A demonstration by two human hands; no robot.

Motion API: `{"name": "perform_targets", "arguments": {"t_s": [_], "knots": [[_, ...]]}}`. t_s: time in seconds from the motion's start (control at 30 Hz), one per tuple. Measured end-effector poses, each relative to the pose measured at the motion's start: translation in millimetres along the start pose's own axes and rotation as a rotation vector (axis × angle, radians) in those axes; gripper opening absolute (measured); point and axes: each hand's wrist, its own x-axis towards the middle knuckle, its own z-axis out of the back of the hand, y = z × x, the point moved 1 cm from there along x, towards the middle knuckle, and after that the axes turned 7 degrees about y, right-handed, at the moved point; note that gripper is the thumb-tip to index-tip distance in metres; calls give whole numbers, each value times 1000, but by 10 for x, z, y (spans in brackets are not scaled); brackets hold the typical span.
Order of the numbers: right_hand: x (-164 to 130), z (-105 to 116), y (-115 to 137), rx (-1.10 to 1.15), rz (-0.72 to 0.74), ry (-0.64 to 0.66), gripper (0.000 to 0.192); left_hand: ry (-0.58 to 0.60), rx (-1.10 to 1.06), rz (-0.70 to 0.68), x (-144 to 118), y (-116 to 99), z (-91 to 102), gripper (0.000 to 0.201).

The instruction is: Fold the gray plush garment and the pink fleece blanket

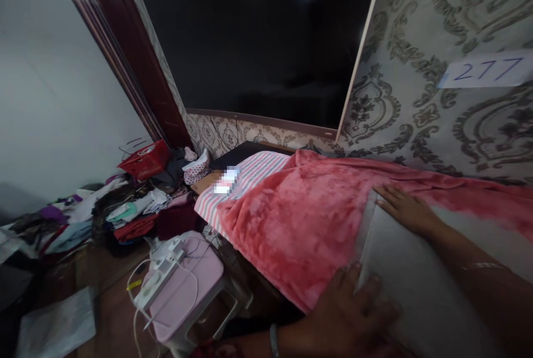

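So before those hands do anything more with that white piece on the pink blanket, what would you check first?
1. Left hand flat on the near edge of the white piece: ok.
2. Right hand flat on its far corner: ok.
3. White piece lying smooth, no visible folds: ok.
4. Pink blanket under it smooth: not ok, it looks rumpled.
5. Whether the piece is cloth or a stiff sheet: cannot tell.
6. Floor beside the bed free: not ok, a pink stool stands close.

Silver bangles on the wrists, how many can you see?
2: one silver bangle on the left wrist at the bottom edge, one thin silver bangle on the right forearm. Others may be hidden.
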Motion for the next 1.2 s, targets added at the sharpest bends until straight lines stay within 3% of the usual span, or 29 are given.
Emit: {"name": "perform_targets", "arguments": {"t_s": [0.13,0.3,0.43,0.53,0.73,1.0,1.2], "knots": [[-295,294,405,-44,40,9,64,-38,-68,4,16,31,-88,64],[-1117,438,841,-28,247,56,57,-70,-105,-6,79,74,-161,65],[-1680,425,855,6,207,92,57,-124,-92,-2,158,83,-115,59],[-1846,390,758,39,141,116,58,-161,-72,-9,187,75,-83,57],[-1586,383,433,46,158,93,58,-183,-51,-27,192,73,-77,57],[-1070,551,-250,34,-193,178,62,-174,-53,-28,162,68,-89,59],[-961,326,-763,-14,-381,137,67,-144,-66,-19,79,50,-164,67]]}}
